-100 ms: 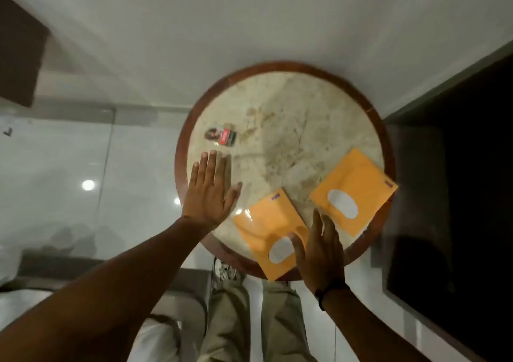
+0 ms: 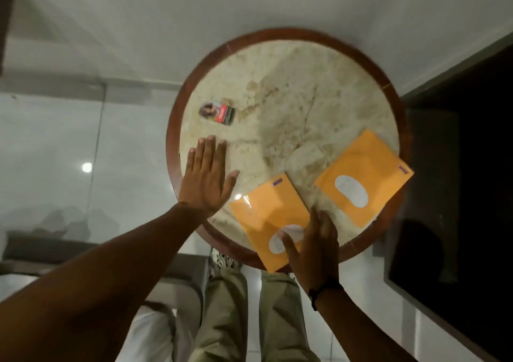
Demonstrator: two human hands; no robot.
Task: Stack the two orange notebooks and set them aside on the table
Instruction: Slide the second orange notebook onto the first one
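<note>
Two orange notebooks lie flat on a round marble table with a red-brown wooden rim (image 2: 177, 117). The near notebook (image 2: 266, 211) overhangs the table's front edge, and my right hand (image 2: 313, 247), fingers spread and holding nothing, hovers over its lower right corner and white oval label. The far notebook (image 2: 369, 172) lies apart to the right, its corner past the rim. My left hand (image 2: 206, 178) is flat and open over the table's left edge, away from both notebooks.
A small dark and red packet (image 2: 218, 114) lies on the table's left part. A dark panel (image 2: 458, 195) stands at the right. White wall lies beyond the table. My legs and a shoe (image 2: 222, 260) are below the front edge, over glossy floor tiles.
Almost nothing differs; my right hand has crept slightly forward over the near notebook's corner. The notebooks and my left hand hold their places.
</note>
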